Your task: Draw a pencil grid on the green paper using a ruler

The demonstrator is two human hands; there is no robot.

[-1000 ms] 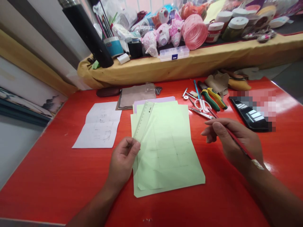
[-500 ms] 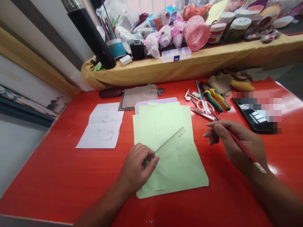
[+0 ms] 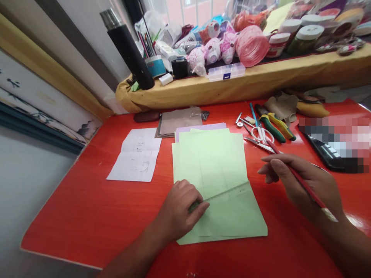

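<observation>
My left hand (image 3: 185, 206) grips one end of a clear ruler (image 3: 228, 192), which lies slanted over light green paper (image 3: 211, 162) with faint pencil lines on it. A red pencil (image 3: 303, 182) is held in my right hand (image 3: 304, 181), to the right of the paper and off it, its tip pointing up and left near the white-handled scissors (image 3: 262, 135). More green sheets and a purple sheet (image 3: 203, 126) lie beneath the top one.
A white sheet with sketches (image 3: 136, 154) lies left. Pliers (image 3: 272, 123), leather scraps (image 3: 281, 107) and a black phone-like object (image 3: 324, 150) are at the right. Behind stands a cloth-covered ledge (image 3: 179, 92) with a black thermos (image 3: 130, 58), jars and a plastic box (image 3: 226, 72).
The ruler has turned clockwise, its far end now lower at the paper's right edge. The whole view has shifted, so things appear further right. Both hands keep their hold.
</observation>
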